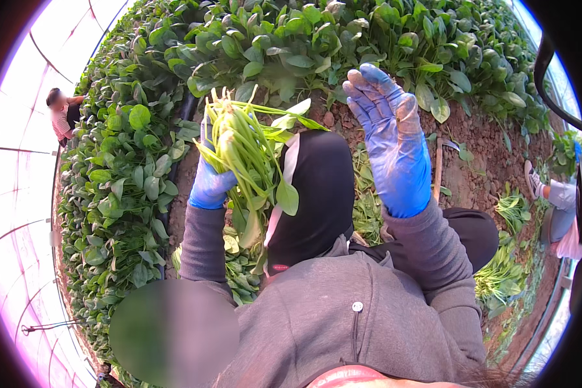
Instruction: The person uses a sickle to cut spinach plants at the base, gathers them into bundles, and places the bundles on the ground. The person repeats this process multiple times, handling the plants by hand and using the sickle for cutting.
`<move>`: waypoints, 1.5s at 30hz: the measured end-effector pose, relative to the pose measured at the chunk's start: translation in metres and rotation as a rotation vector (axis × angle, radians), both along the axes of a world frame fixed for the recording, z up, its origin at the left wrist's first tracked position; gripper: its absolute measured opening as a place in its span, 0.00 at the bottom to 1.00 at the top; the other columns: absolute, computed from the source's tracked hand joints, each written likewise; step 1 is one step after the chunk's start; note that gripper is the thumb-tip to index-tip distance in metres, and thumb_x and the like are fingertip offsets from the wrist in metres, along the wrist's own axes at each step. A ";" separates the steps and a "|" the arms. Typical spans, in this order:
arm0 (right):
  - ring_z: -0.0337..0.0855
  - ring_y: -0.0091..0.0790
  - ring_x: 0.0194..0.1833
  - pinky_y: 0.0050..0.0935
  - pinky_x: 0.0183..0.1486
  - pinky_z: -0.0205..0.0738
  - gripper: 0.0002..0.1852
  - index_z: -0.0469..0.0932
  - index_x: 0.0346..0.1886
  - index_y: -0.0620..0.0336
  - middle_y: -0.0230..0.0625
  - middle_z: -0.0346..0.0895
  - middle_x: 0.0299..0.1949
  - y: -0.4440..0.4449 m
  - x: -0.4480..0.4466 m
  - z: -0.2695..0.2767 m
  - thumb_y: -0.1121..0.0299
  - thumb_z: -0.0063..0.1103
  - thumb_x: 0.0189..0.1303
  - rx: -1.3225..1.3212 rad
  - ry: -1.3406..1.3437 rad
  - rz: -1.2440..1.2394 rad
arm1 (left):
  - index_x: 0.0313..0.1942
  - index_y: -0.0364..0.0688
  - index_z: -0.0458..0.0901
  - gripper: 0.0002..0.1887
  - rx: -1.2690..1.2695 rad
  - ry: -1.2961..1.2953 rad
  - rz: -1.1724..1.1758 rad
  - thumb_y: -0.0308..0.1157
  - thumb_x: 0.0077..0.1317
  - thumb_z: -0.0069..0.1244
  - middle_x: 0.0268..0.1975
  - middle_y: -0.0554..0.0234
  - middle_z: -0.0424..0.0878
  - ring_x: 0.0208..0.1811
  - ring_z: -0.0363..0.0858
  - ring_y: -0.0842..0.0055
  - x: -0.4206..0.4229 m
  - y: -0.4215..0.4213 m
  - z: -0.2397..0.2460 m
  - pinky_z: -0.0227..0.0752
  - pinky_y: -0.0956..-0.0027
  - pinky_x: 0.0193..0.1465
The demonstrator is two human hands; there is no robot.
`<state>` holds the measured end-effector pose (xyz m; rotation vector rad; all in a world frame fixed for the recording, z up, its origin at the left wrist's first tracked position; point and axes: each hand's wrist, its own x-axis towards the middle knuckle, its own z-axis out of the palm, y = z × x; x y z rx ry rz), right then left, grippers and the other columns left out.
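My left hand (212,182), in a blue glove, grips a bunch of leafy greens that looks like spinach (237,145). The pale root ends point up and away from me, and the leaves hang down beside my raised knee. Part of the left fingers is hidden behind the stems. My right hand (393,136), in a soiled blue glove, is raised with its palm in view and holds nothing. Just to its right, a small sickle with a wooden handle (438,167) lies on the soil, its blade (450,144) at the far end.
Dense standing spinach (296,43) curves around the front and left. Cut bunches (497,276) lie on the ground at right, and loose leaves (366,208) between my legs. One person (63,116) is at far left; another's shoe (533,179) shows at right. Greenhouse film (17,189) borders the bed.
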<state>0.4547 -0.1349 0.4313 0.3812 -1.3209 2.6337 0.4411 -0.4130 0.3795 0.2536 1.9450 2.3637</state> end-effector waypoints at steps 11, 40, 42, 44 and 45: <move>0.74 0.27 0.58 0.28 0.62 0.68 0.27 0.70 0.66 0.63 0.39 0.72 0.62 0.003 -0.095 0.002 0.65 0.62 0.67 0.885 0.024 0.399 | 0.70 0.39 0.60 0.40 0.681 -0.150 -0.321 0.61 0.70 0.39 0.63 0.42 0.72 0.61 0.76 0.55 -0.056 -0.072 0.000 0.76 0.50 0.62; 0.79 0.22 0.51 0.26 0.58 0.73 0.25 0.79 0.58 0.60 0.30 0.82 0.49 -0.118 -0.149 0.076 0.72 0.70 0.55 0.754 0.495 0.450 | 0.72 0.36 0.53 0.41 -0.085 0.318 0.025 0.33 0.61 0.55 0.71 0.48 0.64 0.72 0.63 0.65 -0.067 -0.072 0.086 0.55 0.64 0.73; 0.79 0.21 0.51 0.25 0.57 0.73 0.24 0.79 0.57 0.60 0.30 0.81 0.50 -0.138 -0.143 0.075 0.73 0.70 0.55 0.740 0.392 0.443 | 0.76 0.43 0.38 0.65 -0.224 0.370 0.045 0.29 0.45 0.71 0.75 0.46 0.53 0.75 0.54 0.64 -0.043 -0.051 0.075 0.50 0.65 0.75; 0.79 0.21 0.51 0.24 0.57 0.73 0.24 0.79 0.57 0.60 0.32 0.81 0.50 -0.152 -0.132 0.072 0.73 0.70 0.54 0.827 0.582 0.294 | 0.72 0.41 0.15 0.82 -0.238 0.296 0.121 0.33 0.37 0.78 0.74 0.44 0.51 0.76 0.51 0.64 -0.027 -0.017 0.052 0.41 0.59 0.78; 0.79 0.20 0.51 0.24 0.57 0.73 0.25 0.79 0.57 0.61 0.32 0.81 0.50 -0.159 -0.125 0.070 0.73 0.70 0.53 0.838 0.700 0.224 | 0.71 0.40 0.13 0.82 -0.222 0.385 0.136 0.34 0.37 0.78 0.72 0.44 0.53 0.74 0.54 0.63 -0.038 -0.008 0.045 0.42 0.59 0.78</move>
